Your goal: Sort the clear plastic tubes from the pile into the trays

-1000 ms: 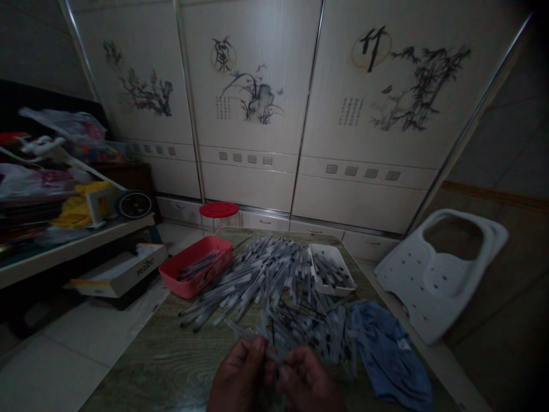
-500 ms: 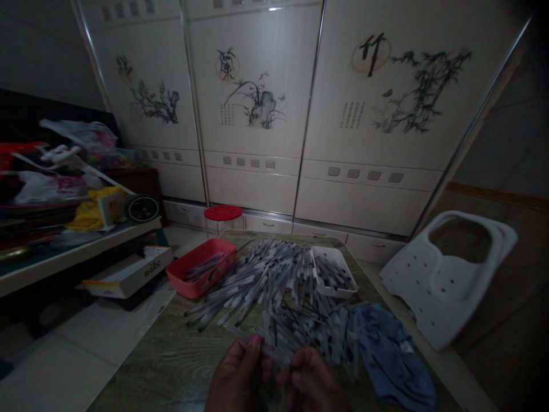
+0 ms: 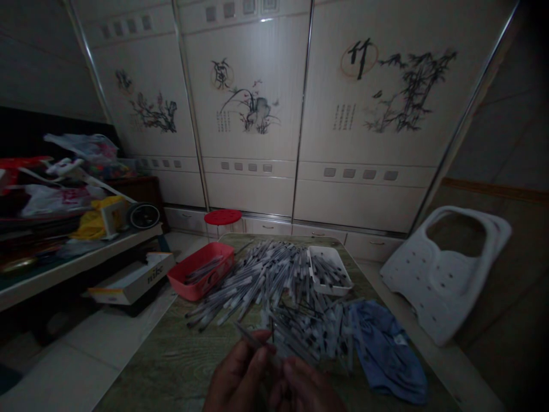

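Note:
Close to the table's near edge, my left hand (image 3: pixel 240 372) pinches a thin translucent pen (image 3: pixel 245 333) that slants up and to the left. My right hand (image 3: pixel 304 386) has its fingers closed at the pen's lower end; the fingers hide that end. Just beyond both hands lies a loose heap of clear pen parts (image 3: pixel 300 337). Behind that spreads a large pile of pens (image 3: pixel 261 269) with dark tips, many lying alongside each other. The dim light blurs small details of the pen.
A red plastic basket (image 3: pixel 189 292) with pens stands left of the pile, a white tray (image 3: pixel 330 289) with more pens at the right. Blue cloth (image 3: pixel 386 349) lies on the table's right. Beyond are a red stool (image 3: pixel 222 217), a folded white plastic chair (image 3: pixel 433 286) and a cluttered bench (image 3: pixel 103 243).
My hands have come closer together, and the pen in my left hand is tilted more steeply. The camera view has shifted slightly.

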Tool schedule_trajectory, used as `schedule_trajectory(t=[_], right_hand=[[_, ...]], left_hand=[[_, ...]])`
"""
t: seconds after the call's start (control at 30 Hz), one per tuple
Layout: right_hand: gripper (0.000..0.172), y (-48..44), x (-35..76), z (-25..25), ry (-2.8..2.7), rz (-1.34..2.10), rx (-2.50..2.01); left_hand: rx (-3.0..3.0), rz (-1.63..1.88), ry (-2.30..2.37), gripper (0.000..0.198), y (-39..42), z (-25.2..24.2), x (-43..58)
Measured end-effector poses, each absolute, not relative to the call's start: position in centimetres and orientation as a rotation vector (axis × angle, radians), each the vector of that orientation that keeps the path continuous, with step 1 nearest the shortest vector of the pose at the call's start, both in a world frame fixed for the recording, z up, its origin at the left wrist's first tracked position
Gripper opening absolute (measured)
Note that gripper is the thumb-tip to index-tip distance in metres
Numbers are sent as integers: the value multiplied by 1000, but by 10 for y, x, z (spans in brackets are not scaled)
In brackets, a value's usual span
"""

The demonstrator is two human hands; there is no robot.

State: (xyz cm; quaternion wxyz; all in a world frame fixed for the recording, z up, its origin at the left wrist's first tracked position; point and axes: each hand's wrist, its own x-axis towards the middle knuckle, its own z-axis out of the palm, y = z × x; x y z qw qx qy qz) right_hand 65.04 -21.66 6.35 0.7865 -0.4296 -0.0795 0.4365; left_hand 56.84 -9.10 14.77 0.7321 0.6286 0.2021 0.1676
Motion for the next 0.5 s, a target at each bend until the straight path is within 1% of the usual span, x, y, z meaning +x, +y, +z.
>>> schedule_trajectory(t=[0.13,0.3,0.4,0.5], right_hand=[[60,-220,650,72,-215,953,-1050],[49,-221,645,82,-110,933,-1032],[48,-225,644,86,-124,943,-991],[48,-229,644,87,-146,943,-962]], left_hand=[[1344,367,497,56,-87,146,570],[1279,306,487,59,-94,147,570],[1310,296,434,54,-97,150,568],[1275,279,443,53,-97,150,568]])
